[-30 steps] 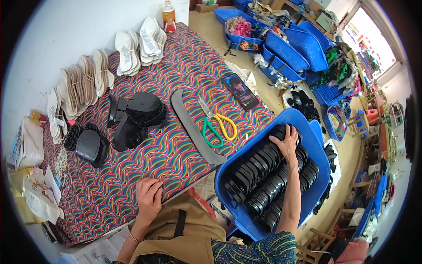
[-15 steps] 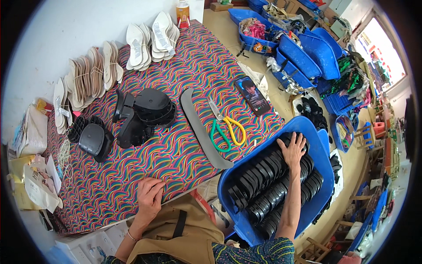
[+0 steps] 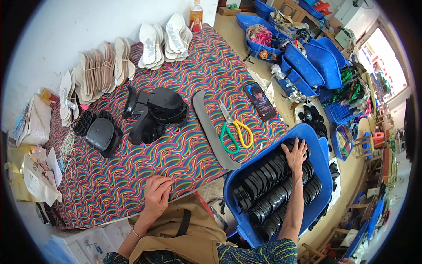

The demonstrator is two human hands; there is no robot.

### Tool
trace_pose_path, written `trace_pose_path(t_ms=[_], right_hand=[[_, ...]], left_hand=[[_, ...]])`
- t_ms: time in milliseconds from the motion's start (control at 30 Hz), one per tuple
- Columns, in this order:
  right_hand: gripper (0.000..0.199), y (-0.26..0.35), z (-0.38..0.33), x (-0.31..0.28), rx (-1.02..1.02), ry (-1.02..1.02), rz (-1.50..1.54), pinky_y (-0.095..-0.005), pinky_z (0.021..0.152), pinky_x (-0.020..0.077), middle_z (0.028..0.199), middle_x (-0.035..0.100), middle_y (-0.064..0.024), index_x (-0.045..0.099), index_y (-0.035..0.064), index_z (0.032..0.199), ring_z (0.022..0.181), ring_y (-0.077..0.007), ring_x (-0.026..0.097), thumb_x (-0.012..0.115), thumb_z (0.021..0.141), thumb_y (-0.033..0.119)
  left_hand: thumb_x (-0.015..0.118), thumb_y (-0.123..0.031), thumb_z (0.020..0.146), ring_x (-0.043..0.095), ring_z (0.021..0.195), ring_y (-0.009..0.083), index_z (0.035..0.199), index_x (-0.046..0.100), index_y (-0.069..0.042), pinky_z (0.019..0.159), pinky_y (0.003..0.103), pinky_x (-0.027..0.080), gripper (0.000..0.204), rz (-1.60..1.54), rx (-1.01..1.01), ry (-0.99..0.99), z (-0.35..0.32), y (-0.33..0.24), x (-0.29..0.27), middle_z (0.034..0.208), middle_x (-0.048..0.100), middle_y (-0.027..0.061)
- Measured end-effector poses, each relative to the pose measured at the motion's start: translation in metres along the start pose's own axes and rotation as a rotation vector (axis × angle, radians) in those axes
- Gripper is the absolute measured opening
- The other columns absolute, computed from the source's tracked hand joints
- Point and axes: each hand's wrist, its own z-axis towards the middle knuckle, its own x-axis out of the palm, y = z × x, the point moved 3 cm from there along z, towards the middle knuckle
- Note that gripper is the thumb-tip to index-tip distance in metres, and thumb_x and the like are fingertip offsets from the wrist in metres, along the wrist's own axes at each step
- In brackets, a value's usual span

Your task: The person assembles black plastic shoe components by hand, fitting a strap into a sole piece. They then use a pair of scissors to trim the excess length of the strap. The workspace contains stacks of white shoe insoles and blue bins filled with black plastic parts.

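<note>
My right hand (image 3: pixel 296 155) reaches into a blue plastic tub (image 3: pixel 324 167) beside the table, its fingers spread over the far end of a row of glossy black moulded pieces (image 3: pixel 273 203). These look like shoe soles and stand packed in several rows. At the table's front edge rests my left hand (image 3: pixel 157 192), fingers curled together, with nothing visible in them. Larger black moulded parts (image 3: pixel 165 104) lie on the patterned tablecloth (image 3: pixel 118 185), with another black part (image 3: pixel 100 135) to their left. A curved grey strip (image 3: pixel 209 127) and scissors (image 3: pixel 233 130) with green and yellow handles lie nearer the tub.
Bundles of white and tan insoles (image 3: pixel 99 70) lean along the wall, near a bottle (image 3: pixel 196 16). A phone (image 3: pixel 260 102) lies at the table's right edge. Blue tubs (image 3: pixel 303 66) of materials stand on the floor beyond. Papers (image 3: pixel 38 174) and string (image 3: pixel 67 152) are at left.
My view has turned slightly, so the table and its contents appear further right. My right hand stays on the black pieces, and my left hand is still curled at the table edge.
</note>
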Motion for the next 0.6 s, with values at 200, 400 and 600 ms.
trace_pose_path(t_ms=[200, 400, 600], right_hand=[[0.083, -0.003, 0.000, 0.001, 0.047, 0.014, -0.021, -0.0736, 0.109, 0.0176, 0.162, 0.018, -0.0214, 0.032, 0.0142, 0.154, 0.149, -0.0451, 0.012, 0.055, 0.091, 0.063], [0.073, 0.001, -0.007, 0.007, 0.009, -0.038, -0.117, -0.0745, 0.107, 0.0198, 0.161, 0.020, -0.0218, 0.035, 0.0152, 0.152, 0.148, -0.0461, 0.015, 0.052, 0.095, 0.057], [0.070, -0.002, -0.012, 0.010, -0.010, -0.073, -0.084, -0.0733, 0.108, 0.0206, 0.161, 0.021, -0.0213, 0.037, 0.0141, 0.151, 0.148, -0.0446, 0.017, 0.053, 0.096, 0.053]], left_hand=[[0.070, 0.005, 0.079, 0.060, 0.098, 0.0302, 0.097, 0.071, -0.001, 0.086, 0.041, 0.048, 0.019, -0.049, 0.004, -0.014, -0.002, 0.007, -0.002, 0.102, 0.067, 0.0094], [0.070, 0.004, 0.080, 0.061, 0.098, 0.0298, 0.097, 0.071, -0.002, 0.086, 0.040, 0.047, 0.018, -0.073, -0.001, -0.017, -0.003, 0.008, -0.004, 0.102, 0.067, 0.0090], [0.071, 0.005, 0.079, 0.061, 0.098, 0.0297, 0.097, 0.071, -0.001, 0.085, 0.040, 0.048, 0.018, -0.086, -0.002, -0.022, -0.004, 0.010, -0.005, 0.102, 0.067, 0.0092]])
